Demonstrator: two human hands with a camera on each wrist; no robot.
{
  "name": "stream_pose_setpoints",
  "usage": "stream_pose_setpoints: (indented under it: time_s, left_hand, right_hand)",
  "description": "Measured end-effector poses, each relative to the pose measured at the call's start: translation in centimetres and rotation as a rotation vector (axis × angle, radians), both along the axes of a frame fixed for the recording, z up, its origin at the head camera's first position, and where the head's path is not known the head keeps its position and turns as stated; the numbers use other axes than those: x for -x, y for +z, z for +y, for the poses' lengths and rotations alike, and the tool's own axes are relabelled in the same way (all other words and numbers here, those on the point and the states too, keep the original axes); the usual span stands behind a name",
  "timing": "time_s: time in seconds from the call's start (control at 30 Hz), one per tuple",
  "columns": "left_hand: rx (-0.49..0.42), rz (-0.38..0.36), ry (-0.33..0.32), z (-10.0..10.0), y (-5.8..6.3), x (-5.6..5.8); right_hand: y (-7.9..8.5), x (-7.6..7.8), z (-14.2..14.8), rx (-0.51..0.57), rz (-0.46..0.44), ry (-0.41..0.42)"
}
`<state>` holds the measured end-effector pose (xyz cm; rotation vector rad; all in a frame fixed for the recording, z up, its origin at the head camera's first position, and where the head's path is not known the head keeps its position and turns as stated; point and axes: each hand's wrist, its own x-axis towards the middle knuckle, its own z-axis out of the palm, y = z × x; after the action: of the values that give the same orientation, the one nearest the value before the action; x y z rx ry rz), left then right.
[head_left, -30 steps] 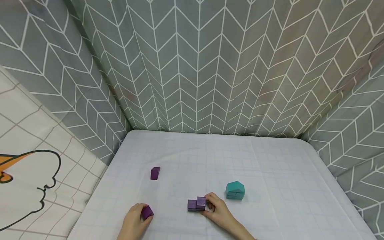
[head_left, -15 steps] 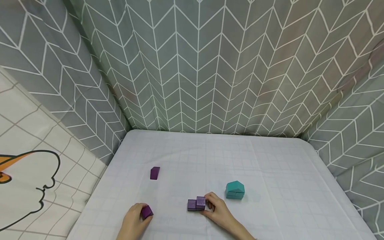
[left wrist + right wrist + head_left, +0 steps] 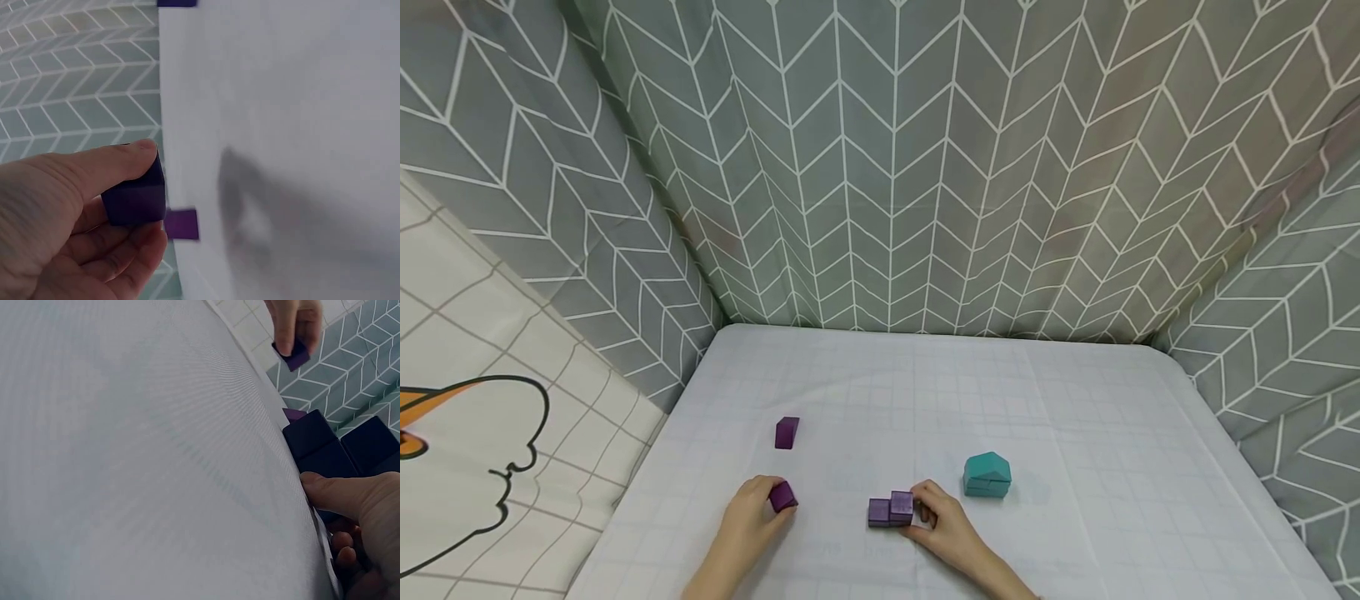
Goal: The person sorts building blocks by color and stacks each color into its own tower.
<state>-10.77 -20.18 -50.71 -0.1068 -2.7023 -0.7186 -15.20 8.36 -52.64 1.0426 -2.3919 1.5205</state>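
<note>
My left hand (image 3: pixel 747 521) pinches a small purple block (image 3: pixel 782 496) between thumb and fingers. In the left wrist view that block (image 3: pixel 134 203) is held above the white tabletop, with the hand's shadow apart from it. Farther right, my right hand (image 3: pixel 953 533) grips the right end of a small group of purple blocks (image 3: pixel 901 507). One block there sits higher than the block on its left (image 3: pixel 878 512). The right wrist view shows the thumb against these dark blocks (image 3: pixel 325 459); the fingers are partly hidden. Beyond the left hand lies a loose purple block with a slanted side (image 3: pixel 787 432).
A teal house-shaped group of blocks (image 3: pixel 987 476) stands right of and beyond the right hand. The white cloth-covered table (image 3: pixel 1075 417) runs back to a grey patterned curtain (image 3: pixel 917 208). A white grid-patterned cloth (image 3: pixel 595 450) hangs along the left side.
My left hand has lifted its purple block and moved it away from me and slightly right. The right hand, the blocks it grips and the teal group stay in place.
</note>
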Motion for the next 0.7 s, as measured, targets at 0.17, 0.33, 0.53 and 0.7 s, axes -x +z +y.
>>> stream_pose_setpoints:
  time_s: [0.17,0.33,0.53,0.7]
  left_hand:
    - [-0.021,-0.022,-0.069,1.8,0.5,0.8]
    - [-0.016,0.032,-0.178,3.9,0.5,1.3]
    - [-0.029,0.039,-0.303,6.0,0.4,2.1]
    - [-0.045,-0.026,-0.394,7.3,0.2,2.5]
  right_hand:
    - [0.0,0.0,0.0,0.000,-0.003,-0.003]
    - [0.1,0.0,0.0,-0.002,0.004,-0.006]
    - [0.1,0.0,0.0,-0.007,-0.003,-0.012]
    - [-0.1,-0.1,0.0,-0.005,-0.011,-0.010]
